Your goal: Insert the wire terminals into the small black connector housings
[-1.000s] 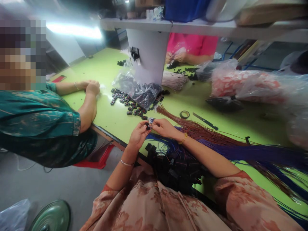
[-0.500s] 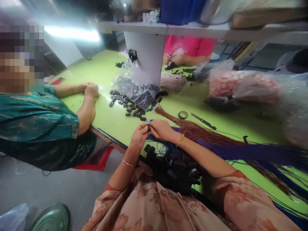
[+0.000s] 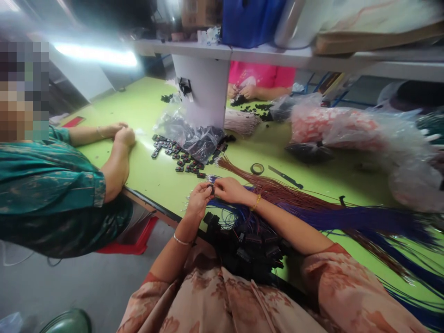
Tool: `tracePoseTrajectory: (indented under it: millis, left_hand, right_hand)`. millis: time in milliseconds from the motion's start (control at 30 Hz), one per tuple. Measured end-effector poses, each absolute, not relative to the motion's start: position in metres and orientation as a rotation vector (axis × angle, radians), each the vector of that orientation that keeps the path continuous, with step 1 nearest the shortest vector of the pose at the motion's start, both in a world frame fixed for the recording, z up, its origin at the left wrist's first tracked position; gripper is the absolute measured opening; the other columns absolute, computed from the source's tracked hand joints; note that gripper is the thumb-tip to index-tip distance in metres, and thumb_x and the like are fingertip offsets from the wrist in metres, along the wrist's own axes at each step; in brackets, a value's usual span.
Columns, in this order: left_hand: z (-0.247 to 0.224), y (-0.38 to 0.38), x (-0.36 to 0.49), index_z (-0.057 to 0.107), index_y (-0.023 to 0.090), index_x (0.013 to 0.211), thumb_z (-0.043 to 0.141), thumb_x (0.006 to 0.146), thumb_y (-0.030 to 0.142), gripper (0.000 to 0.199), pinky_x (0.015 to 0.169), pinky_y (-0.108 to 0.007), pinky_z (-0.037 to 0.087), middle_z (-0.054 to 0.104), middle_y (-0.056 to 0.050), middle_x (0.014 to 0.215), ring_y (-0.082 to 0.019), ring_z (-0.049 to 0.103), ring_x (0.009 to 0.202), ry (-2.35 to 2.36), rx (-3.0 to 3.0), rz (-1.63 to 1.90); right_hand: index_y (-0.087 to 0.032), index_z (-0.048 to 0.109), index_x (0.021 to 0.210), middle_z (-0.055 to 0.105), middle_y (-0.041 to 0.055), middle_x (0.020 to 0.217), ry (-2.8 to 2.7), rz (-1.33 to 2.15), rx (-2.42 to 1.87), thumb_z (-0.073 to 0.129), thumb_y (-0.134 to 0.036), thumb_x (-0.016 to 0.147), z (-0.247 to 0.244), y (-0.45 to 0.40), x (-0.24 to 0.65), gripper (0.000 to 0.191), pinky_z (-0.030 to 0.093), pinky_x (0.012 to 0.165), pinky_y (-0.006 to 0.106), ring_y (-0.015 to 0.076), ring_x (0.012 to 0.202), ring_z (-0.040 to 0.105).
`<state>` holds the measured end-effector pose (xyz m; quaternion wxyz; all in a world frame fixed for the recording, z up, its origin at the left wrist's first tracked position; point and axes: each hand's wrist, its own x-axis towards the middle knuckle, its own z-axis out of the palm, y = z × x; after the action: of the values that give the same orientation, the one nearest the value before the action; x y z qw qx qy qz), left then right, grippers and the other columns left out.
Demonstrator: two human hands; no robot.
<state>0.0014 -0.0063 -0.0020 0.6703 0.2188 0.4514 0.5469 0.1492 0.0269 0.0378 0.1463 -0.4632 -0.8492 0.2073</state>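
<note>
Between the fingertips of my left hand (image 3: 198,200) is a small black connector housing (image 3: 211,188). My right hand (image 3: 229,189) is pinched close against it, its fingertips at the connector; whether they grip a wire end is too small to make out. Blue wires (image 3: 222,206) run under my hands, and brown wires (image 3: 274,187) fan out to the right from just beyond them. Loose black connectors (image 3: 185,162) lie scattered past my fingers. Nearer my body rests a heap of black connectors with wires (image 3: 249,245) at the table's edge.
On the green table (image 3: 138,99) lie a roll of black tape (image 3: 257,169) and a dark blade (image 3: 286,176). Filled plastic bags (image 3: 333,125) stand at the right. A white post (image 3: 201,92) holds up a loaded shelf (image 3: 243,53). Co-workers sit at the left and across.
The whole view has shifted slightly, so things sit a bit lower and further left. My hands stay together at the connector, with only small finger movement.
</note>
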Motion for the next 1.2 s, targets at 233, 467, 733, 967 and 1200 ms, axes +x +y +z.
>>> tracePoseTrajectory:
  millis: [233,467,733,967,1200]
  left_hand:
    - [-0.002,-0.004,-0.001,0.062,0.014,0.087,0.074,0.066,0.015,0.024,0.065,-0.023,0.049,0.065,-0.003,0.077,-0.01,0.062,0.068,1.014,0.492,1.193]
    - [-0.002,-0.006,-0.003,0.062,0.014,0.087,0.075,0.066,0.015,0.025,0.067,-0.024,0.049,0.064,-0.002,0.077,-0.011,0.062,0.069,1.002,0.488,1.175]
    - [-0.003,-0.006,-0.002,0.06,0.014,0.089,0.072,0.068,0.013,0.023,0.07,-0.024,0.049,0.065,-0.003,0.079,-0.011,0.063,0.071,0.973,0.467,1.179]
    - [-0.006,-0.005,-0.003,0.061,0.014,0.09,0.07,0.07,0.011,0.022,0.073,-0.026,0.05,0.066,-0.003,0.085,-0.011,0.063,0.075,0.933,0.477,1.189]
    - [-0.008,-0.004,-0.003,0.061,0.013,0.09,0.069,0.071,0.011,0.02,0.074,-0.026,0.05,0.065,-0.003,0.083,-0.011,0.062,0.074,0.909,0.484,1.187]
  right_hand:
    - [-0.016,0.066,0.09,0.068,0.0142,0.095,-2.26,0.357,-1.77,0.048,-0.021,0.086,0.024,0.087,0.163,0.019,0.037,0.069,0.029,0.0218,0.081,0.059]
    - [-0.011,0.058,0.099,0.065,0.021,0.098,-2.353,0.255,-1.757,0.045,-0.022,0.087,0.015,0.085,0.154,0.021,0.039,0.068,0.033,0.0261,0.08,0.06]
    - [-0.016,0.055,0.074,0.058,0.0003,0.068,-2.133,0.708,-1.207,0.048,-0.023,0.081,0.029,0.056,0.159,0.012,0.033,0.06,0.022,0.0105,0.06,0.046]
    - [-0.015,0.058,0.073,0.056,-0.001,0.064,-2.095,0.789,-1.137,0.053,-0.022,0.076,0.036,0.026,0.16,0.01,0.03,0.056,0.021,0.0094,0.058,0.044]
    - [-0.016,0.057,0.076,0.057,0.001,0.069,-2.195,0.608,-1.136,0.054,-0.023,0.077,0.029,0.021,0.16,0.007,0.029,0.058,0.023,0.0115,0.062,0.044]
